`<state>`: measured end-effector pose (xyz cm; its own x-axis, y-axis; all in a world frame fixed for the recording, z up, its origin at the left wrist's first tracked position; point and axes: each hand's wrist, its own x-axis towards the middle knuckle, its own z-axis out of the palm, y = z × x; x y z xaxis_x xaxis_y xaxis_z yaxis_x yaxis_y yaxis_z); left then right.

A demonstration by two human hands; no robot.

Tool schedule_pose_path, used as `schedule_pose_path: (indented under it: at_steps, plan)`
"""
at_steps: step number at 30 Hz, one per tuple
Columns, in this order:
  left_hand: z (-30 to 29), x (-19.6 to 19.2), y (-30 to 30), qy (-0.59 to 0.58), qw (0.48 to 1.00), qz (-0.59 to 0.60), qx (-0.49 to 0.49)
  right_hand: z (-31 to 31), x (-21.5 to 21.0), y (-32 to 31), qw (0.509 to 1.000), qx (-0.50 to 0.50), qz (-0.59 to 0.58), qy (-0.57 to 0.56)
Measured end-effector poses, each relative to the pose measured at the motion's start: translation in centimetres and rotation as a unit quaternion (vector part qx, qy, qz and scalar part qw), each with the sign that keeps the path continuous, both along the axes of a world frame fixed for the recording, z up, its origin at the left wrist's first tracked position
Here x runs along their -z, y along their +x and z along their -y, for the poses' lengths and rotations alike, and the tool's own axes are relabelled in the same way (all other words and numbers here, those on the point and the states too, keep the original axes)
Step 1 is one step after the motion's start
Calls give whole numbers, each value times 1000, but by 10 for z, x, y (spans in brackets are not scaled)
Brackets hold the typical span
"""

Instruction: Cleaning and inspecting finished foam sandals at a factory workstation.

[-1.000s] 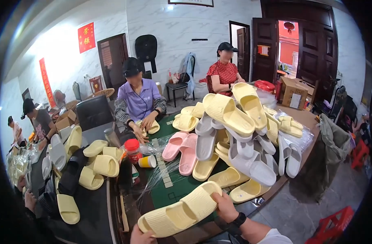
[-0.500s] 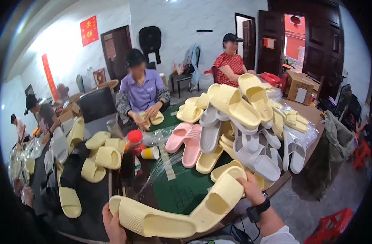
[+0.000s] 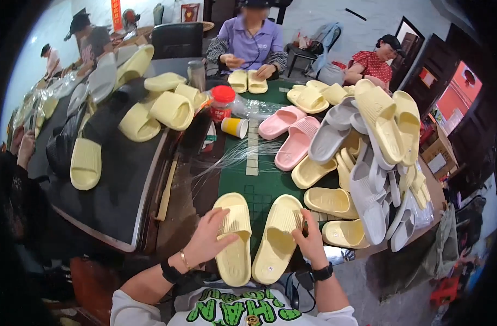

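Two pale yellow slide slippers lie side by side at the near edge of the green table mat, the left slipper (image 3: 235,261) and the right slipper (image 3: 273,252), toes pointing away from me. My left hand (image 3: 207,236) rests on the left slipper's outer side, fingers spread at its ribbed strap and thumb over the foot opening. At the outer edge of the right slipper's strap is my right hand (image 3: 312,242), its thumb and fingers apart. Neither hand is wrapped round a slipper. A small round sticker shows on the right slipper's heel.
To the right rises a heap of yellow and grey slippers (image 3: 368,185), beside a pink pair (image 3: 296,142). More yellow slippers (image 3: 172,110) lie on the black surface at left. A red-lidded jar (image 3: 222,103) and yellow cup (image 3: 235,127) stand mid-table. Across it, a person in purple (image 3: 251,46) handles slippers.
The slippers, held up end to end by my hands before, now lie side by side on the table. My grasp has loosened, and the view has tilted downward.
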<state>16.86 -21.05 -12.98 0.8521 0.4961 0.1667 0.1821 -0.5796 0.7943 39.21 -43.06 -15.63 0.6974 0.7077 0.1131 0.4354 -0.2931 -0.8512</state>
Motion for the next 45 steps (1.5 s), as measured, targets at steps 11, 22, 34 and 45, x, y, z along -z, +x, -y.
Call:
schedule_pose_path:
  at_steps: [11,22,34,45]
  plan:
    - [0,-2,12,114,992,42,-16,-36,9,-19,996,-43,82,2]
    - [-82,10,18,137,956,-193,-173,-15,-12,3,991,-40,123,35]
    - [-83,13,32,164,950,-213,-158,-111,-59,-26,987,-129,83,56]
    - [-71,6,33,169,950,-199,-170,-137,-49,-36,971,-227,80,2]
